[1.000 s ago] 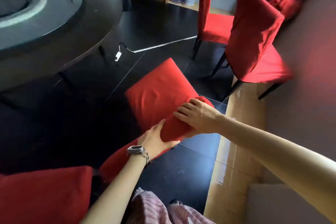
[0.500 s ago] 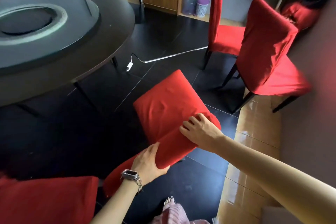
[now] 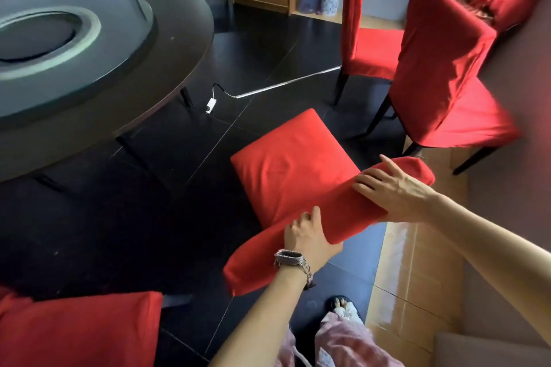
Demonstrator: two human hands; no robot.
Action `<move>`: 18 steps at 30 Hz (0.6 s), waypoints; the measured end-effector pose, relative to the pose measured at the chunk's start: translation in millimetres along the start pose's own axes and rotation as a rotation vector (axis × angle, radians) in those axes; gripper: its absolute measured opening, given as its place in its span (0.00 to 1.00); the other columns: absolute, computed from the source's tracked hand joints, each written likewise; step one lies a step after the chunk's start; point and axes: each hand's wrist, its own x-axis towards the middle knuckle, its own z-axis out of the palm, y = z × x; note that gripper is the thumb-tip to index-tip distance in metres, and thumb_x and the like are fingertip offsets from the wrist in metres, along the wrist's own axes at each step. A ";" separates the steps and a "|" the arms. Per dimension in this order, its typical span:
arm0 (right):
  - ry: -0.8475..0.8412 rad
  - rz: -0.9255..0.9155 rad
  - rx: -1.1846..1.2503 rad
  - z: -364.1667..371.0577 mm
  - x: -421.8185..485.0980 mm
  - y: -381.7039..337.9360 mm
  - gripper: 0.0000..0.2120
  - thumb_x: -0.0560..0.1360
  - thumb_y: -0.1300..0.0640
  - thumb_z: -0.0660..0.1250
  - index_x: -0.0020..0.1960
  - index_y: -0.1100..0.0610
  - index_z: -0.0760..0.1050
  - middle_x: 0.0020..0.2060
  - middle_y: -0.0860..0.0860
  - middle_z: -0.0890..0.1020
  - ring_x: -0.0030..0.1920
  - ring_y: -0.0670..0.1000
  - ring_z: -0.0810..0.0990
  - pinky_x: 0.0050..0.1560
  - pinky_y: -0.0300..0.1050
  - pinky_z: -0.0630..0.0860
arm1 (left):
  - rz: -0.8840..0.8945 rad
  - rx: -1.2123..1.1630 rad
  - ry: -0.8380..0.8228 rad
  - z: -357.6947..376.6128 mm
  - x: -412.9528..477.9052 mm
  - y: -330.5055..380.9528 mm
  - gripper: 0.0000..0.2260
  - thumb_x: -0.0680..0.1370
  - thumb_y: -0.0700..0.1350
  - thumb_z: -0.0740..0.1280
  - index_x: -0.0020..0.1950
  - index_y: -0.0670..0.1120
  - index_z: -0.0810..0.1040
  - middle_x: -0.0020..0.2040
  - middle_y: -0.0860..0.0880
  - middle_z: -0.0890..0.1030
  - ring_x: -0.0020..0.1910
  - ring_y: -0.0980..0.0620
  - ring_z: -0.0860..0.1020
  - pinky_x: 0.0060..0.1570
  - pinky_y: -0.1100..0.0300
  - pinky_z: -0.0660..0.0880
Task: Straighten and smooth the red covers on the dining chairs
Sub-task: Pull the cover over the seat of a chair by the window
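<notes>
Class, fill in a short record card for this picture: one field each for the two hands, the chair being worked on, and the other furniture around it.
Left hand: left hand, watch on its wrist, grips the red cover on the backrest top
Right hand: right hand lies over the same cover, fingers fairly straight
Seat: seat beyond the hands, lightly creased
Nearby: round table at left, covered chair at right, white plug on the floor
</notes>
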 end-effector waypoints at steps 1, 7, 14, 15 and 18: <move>0.016 -0.061 0.014 5.8 3.4 -5.5 0.38 0.56 0.37 0.77 0.60 0.56 0.79 0.56 0.53 0.82 0.54 0.55 0.82 0.58 0.64 0.74 | -0.006 0.010 0.002 2.7 4.2 8.5 0.37 0.68 0.63 0.69 0.70 0.46 0.63 0.59 0.45 0.76 0.56 0.42 0.76 0.54 0.51 0.70; 0.171 -0.286 0.148 40.9 17.6 -5.0 0.29 0.57 0.43 0.77 0.54 0.57 0.81 0.48 0.52 0.84 0.45 0.54 0.84 0.47 0.48 0.80 | -0.011 0.046 0.106 16.2 20.9 38.1 0.36 0.58 0.62 0.77 0.59 0.42 0.77 0.48 0.45 0.82 0.44 0.43 0.82 0.42 0.54 0.77; 0.157 -0.273 0.152 75.8 6.0 40.0 0.25 0.63 0.48 0.72 0.57 0.57 0.77 0.48 0.51 0.83 0.45 0.54 0.82 0.47 0.47 0.78 | 0.030 0.191 0.127 27.1 30.7 33.6 0.36 0.60 0.67 0.73 0.61 0.47 0.77 0.53 0.49 0.82 0.50 0.47 0.81 0.48 0.55 0.77; 0.150 -0.268 0.163 79.9 3.9 45.2 0.25 0.64 0.48 0.72 0.58 0.57 0.76 0.49 0.51 0.82 0.46 0.55 0.81 0.48 0.48 0.78 | 0.014 0.208 0.114 28.9 32.6 39.9 0.36 0.59 0.68 0.73 0.59 0.47 0.78 0.51 0.49 0.83 0.48 0.47 0.82 0.45 0.55 0.77; 0.124 -0.253 0.192 91.9 0.1 61.1 0.25 0.66 0.48 0.70 0.60 0.57 0.74 0.51 0.52 0.81 0.48 0.56 0.80 0.51 0.50 0.77 | 0.006 0.239 0.138 33.1 42.8 59.0 0.37 0.57 0.68 0.74 0.59 0.47 0.79 0.50 0.48 0.83 0.46 0.46 0.83 0.44 0.55 0.78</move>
